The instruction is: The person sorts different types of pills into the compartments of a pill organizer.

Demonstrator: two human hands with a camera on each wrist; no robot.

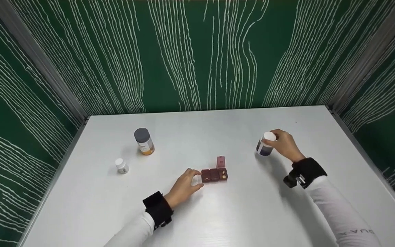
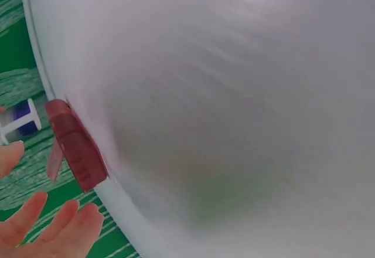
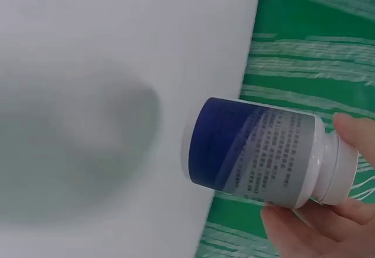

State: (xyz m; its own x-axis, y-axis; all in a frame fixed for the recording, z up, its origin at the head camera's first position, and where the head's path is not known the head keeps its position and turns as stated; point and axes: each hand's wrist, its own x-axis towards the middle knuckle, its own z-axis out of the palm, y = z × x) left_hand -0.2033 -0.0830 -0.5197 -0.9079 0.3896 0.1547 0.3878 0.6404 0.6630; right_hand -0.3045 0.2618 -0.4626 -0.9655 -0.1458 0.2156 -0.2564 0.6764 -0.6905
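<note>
On the table's right side my right hand grips a white pill bottle with a blue and grey label. Thumb and fingers go round its white cap and neck in the right wrist view, where the bottle looks capped. Near the middle lies a dark red pill organizer; its right compartment has the lid flipped back, and a few yellowish pills show inside. My left hand is at the organizer's left end, thumb and fingers spread. A gap shows between those fingers and the organizer in the left wrist view.
A larger bottle with a grey lid and an orange base stands at the back left of the white table. Nearer me is a small white bottle. Green panels with white streaks border the table's back and sides.
</note>
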